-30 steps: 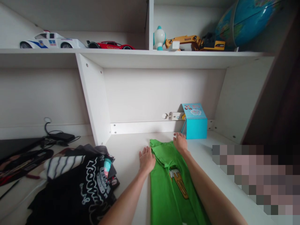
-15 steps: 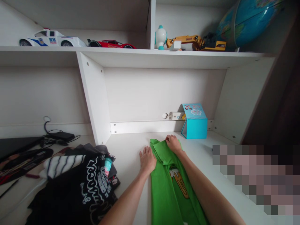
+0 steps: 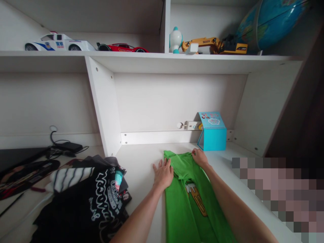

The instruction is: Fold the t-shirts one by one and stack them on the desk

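Note:
A green T-shirt (image 3: 187,202) with an orange and white print lies folded into a long strip on the white desk (image 3: 141,162). My left hand (image 3: 163,173) rests flat on the shirt's left edge near its top, fingers spread. My right hand (image 3: 199,157) sits at the shirt's top right corner, fingers curled onto the fabric edge. Both forearms reach in from the bottom of the view.
A pile of black and striped clothes (image 3: 83,199) lies left of the shirt. A blue box (image 3: 212,131) stands behind it against the back wall. Cables and a charger (image 3: 67,147) lie far left. Toy cars (image 3: 59,43), a toy excavator (image 3: 215,45) and a globe (image 3: 273,20) sit on the shelf above.
My right hand slid left along the shirt's top edge, then moved back right to the top corner. My left hand shifted slightly onto the fabric. The camera drifted a little.

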Tool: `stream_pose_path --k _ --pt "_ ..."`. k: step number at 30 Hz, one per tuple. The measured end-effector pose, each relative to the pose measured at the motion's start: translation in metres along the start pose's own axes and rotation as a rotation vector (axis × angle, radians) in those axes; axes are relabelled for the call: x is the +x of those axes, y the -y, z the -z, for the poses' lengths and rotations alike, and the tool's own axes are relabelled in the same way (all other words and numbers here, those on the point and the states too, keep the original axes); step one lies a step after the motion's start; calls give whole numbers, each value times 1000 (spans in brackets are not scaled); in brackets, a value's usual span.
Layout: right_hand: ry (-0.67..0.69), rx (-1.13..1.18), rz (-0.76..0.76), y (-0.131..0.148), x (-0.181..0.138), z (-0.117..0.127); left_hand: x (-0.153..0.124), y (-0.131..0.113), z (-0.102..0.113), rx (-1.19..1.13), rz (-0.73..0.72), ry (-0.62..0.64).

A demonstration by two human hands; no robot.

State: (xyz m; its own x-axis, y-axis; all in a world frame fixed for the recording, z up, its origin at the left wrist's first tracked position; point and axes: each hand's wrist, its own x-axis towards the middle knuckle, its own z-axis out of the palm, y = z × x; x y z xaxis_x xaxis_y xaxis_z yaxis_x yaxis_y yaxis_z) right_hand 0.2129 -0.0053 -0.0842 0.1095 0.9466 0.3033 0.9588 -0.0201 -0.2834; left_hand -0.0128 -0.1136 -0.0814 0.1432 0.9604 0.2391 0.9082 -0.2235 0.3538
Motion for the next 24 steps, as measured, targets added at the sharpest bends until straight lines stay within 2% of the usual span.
stream_pose_path --k 5,9,14,16,19,24 --pt "-18 -18 -93 -6 2 -10 -2 -3 3 9 21 2" --pt "-22 -17 -114 -5 4 -7 -2 -4 5 26 21 8" --pt "-18 35 15 14 -1 -4 -1 -3 3 39 21 22" --pt "23 60 78 22 -6 -7 -1 -3 3 44 17 30" --pt "94 83 95 31 -13 -8 -1 -3 5 35 16 48" --pt "158 110 146 35 -40 14 1 -2 7 27 20 75"
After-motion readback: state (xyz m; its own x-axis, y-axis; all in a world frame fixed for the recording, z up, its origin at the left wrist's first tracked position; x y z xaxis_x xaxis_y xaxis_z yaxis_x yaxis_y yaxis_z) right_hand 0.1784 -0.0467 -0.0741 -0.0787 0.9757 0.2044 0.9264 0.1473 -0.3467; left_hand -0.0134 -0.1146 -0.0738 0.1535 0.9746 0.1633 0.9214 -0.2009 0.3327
